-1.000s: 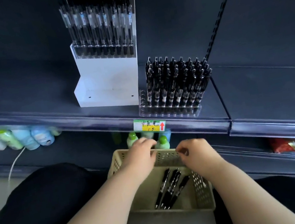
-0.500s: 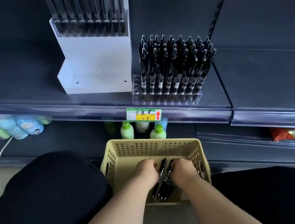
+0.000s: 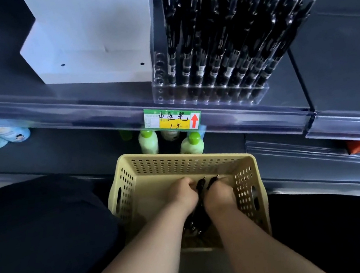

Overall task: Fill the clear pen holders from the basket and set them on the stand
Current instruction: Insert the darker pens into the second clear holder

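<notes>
A yellow perforated basket (image 3: 130,175) sits between my knees below the shelf. Both hands are down inside it. My left hand (image 3: 184,195) and my right hand (image 3: 219,195) curl their fingers around a bunch of black pens (image 3: 200,186) lying on the basket floor; the pen tips poke out between the two hands. On the shelf above stands a clear pen holder (image 3: 210,94), nearly full of upright black pens, with its leftmost row of holes empty. To its left is the white stepped stand (image 3: 88,51), whose lower step is bare.
A green and yellow price label (image 3: 173,121) hangs on the clear shelf rail (image 3: 50,110). Green-capped bottles (image 3: 147,141) stand on the lower shelf behind the basket. Pale blue bottles (image 3: 5,137) lie at far left. My dark-clad knees flank the basket.
Both hands moved from the basket's far rim down into it and closed around the pens. The view has tilted downward and closer to the shelf.
</notes>
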The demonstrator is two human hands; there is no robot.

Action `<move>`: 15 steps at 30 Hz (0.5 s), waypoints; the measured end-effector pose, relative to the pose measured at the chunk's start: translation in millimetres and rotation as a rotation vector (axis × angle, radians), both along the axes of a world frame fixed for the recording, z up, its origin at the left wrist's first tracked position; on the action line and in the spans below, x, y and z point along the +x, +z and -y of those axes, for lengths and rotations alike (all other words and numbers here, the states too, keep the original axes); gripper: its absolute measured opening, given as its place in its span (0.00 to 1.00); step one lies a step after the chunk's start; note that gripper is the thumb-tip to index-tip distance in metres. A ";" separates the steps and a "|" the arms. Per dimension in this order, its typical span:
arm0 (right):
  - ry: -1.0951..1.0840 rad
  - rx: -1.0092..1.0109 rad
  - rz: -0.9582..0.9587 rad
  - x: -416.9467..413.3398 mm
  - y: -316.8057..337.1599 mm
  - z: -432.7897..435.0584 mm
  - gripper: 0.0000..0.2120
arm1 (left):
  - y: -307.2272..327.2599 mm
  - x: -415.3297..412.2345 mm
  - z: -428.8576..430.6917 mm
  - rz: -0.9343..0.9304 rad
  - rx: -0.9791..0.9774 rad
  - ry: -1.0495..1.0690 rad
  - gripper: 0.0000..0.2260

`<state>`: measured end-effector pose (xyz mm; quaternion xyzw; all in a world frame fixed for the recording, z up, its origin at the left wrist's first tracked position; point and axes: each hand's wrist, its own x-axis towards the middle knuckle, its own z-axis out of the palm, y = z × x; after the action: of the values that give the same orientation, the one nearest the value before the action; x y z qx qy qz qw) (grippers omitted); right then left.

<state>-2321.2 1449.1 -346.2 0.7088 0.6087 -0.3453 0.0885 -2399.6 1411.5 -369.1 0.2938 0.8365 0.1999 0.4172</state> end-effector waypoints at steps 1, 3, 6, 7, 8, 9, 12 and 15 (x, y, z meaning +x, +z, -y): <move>0.007 -0.012 0.009 -0.6 0.8 0.1 0.14 | -0.9 -0.4 -0.9 0.008 -0.001 -0.001 0.12; 0.004 -0.053 -0.002 -1.7 -2.0 -0.2 0.14 | -3.1 -1.7 -1.8 0.049 -0.003 0.006 0.10; 0.044 -0.084 -0.027 -4.4 -2.9 -1.3 0.15 | -5.1 -4.0 -1.3 0.134 -0.010 0.021 0.11; 0.050 -0.100 -0.032 -4.7 -2.8 -1.5 0.16 | -5.5 -4.8 -0.6 0.154 -0.007 0.030 0.11; 0.058 -0.108 -0.040 -4.5 -3.2 -1.4 0.16 | -5.6 -5.6 0.3 0.169 -0.002 0.046 0.10; 0.063 -0.124 -0.052 -4.1 -1.3 -0.2 0.17 | -5.0 -6.3 1.4 0.177 0.006 0.064 0.09; 0.101 -0.141 -0.118 -1.5 3.4 2.9 0.18 | -1.3 -8.3 4.2 0.186 0.042 0.145 0.06; 0.131 -0.094 -0.189 0.6 15.6 5.0 0.17 | 8.6 -10.3 6.9 0.160 0.114 0.219 0.08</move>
<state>-2320.6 1444.1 -330.6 0.6270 0.6425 -0.4321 0.0860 -2410.0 1404.5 -360.6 0.2071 0.8148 0.3141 0.4411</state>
